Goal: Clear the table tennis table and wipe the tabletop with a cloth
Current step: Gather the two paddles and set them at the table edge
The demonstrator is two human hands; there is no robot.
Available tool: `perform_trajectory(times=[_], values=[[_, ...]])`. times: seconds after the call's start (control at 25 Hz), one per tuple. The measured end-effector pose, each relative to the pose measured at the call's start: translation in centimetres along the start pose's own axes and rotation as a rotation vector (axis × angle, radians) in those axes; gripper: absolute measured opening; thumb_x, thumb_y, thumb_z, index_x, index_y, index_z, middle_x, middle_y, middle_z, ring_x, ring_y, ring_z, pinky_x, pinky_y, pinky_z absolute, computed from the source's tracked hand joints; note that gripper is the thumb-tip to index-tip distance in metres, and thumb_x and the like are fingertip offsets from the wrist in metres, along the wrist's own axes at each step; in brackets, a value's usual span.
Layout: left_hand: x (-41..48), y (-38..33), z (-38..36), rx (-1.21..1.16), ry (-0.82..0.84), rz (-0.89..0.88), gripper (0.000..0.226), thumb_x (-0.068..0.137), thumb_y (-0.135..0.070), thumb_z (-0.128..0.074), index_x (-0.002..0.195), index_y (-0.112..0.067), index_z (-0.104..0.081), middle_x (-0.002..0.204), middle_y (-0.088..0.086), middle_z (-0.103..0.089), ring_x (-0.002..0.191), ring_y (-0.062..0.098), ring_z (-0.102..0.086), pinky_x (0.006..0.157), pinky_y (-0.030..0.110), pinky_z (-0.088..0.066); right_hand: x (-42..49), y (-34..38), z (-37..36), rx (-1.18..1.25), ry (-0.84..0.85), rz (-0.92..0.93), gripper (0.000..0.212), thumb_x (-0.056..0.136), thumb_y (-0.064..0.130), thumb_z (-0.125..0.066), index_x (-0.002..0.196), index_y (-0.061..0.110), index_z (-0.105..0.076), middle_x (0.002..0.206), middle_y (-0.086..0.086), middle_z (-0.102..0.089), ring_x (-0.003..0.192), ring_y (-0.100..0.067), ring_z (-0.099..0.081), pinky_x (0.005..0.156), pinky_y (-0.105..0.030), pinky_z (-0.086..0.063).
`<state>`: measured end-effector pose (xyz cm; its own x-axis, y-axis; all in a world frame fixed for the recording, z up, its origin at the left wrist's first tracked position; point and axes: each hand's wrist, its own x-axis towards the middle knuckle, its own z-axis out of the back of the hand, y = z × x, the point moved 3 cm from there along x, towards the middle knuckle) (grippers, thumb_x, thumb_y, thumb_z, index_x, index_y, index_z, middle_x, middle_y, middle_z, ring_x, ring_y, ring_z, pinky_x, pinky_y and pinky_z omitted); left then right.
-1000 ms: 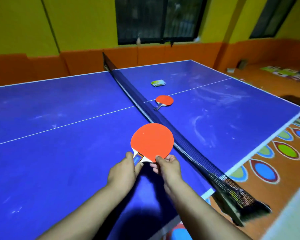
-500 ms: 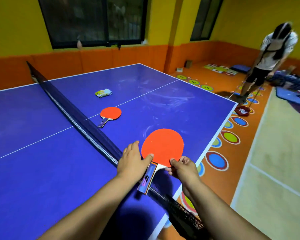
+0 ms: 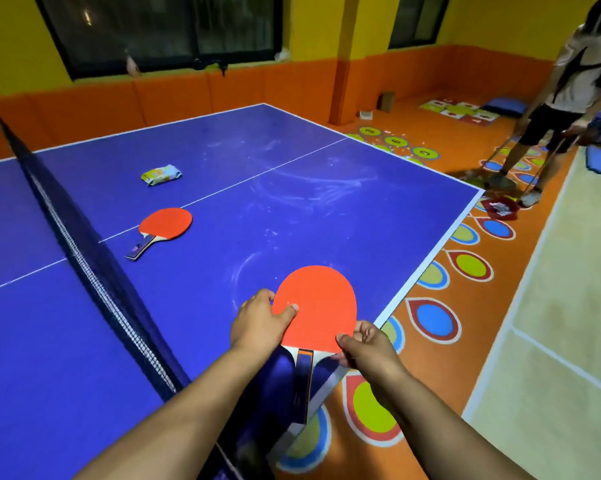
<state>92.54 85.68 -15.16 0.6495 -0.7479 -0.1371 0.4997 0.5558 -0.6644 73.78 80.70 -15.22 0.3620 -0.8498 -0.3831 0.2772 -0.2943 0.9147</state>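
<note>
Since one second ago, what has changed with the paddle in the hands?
The held paddle was carried rightward across the net toward the side edge of the table. The left hand shifted from the handle to the blade's rim. The right hand still pinches the blade; the second paddle and the packet lie as before.

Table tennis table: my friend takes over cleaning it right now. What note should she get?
Left hand and right hand each pinch the red paddle by its blade edge, above the table's near corner.
A second paddle and a small packet lie flat farther along the same half.
Done: one paddle lifted.
Left: clear those two, then wipe the white smears; no cloth in view.
</note>
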Motion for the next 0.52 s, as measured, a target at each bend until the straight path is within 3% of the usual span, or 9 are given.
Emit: perform_trajectory(times=[0.12,0.28,0.44,0.52], values=[[1.2,-1.8,-4.4,-0.031,-0.076,0.142,0.033,0.08,-0.052,-0.061,0.085,-0.021,-0.051,0.083,-0.003,-0.061,0.086,0.023,-0.057,0.062,0.029,-0.035,4.9,-0.8,4.3,-0.092,0.138,0.01,0.01,0.085,0.005,-0.061,0.077,0.005,-0.056,0.058,-0.005,-0.058,0.053,-0.016,-0.053,0.053,-0.026,-0.045],[1.9,-3.8,-8.4,-0.095,-0.173,0.335,0.027,0.092,-0.037,-0.05,0.074,-0.018,-0.048,0.08,0.005,-0.062,0.079,0.029,-0.057,0.06,0.029,-0.032,10.3,-1.1,8.9,-0.15,0.258,-0.009,0.005,0.085,-0.002,-0.062,0.08,0.0,-0.062,0.069,-0.018,-0.063,0.062,-0.023,-0.057,0.056,-0.03,-0.045],[2.2,-4.4,-9.5,-0.245,-0.253,0.413,0.027,0.095,-0.026,-0.045,0.071,-0.014,-0.05,0.083,0.013,-0.065,0.075,0.028,-0.055,0.066,0.034,-0.04,13.4,0.1,9.9,-0.264,0.36,-0.02,0.022,0.081,-0.003,-0.057,0.062,0.008,-0.055,0.049,-0.005,-0.05,0.048,-0.015,-0.044,0.047,-0.022,-0.033],[2.8,-4.4,-9.9,-0.366,-0.265,0.419,0.03,0.085,-0.038,-0.058,0.072,-0.012,-0.054,0.076,0.011,-0.065,0.069,0.026,-0.057,0.066,0.036,-0.046,15.1,0.4,9.4,-0.268,0.363,-0.015,0.014,0.086,0.002,-0.057,0.075,0.009,-0.059,0.049,0.002,-0.054,0.039,-0.006,-0.046,0.044,-0.016,-0.036]])
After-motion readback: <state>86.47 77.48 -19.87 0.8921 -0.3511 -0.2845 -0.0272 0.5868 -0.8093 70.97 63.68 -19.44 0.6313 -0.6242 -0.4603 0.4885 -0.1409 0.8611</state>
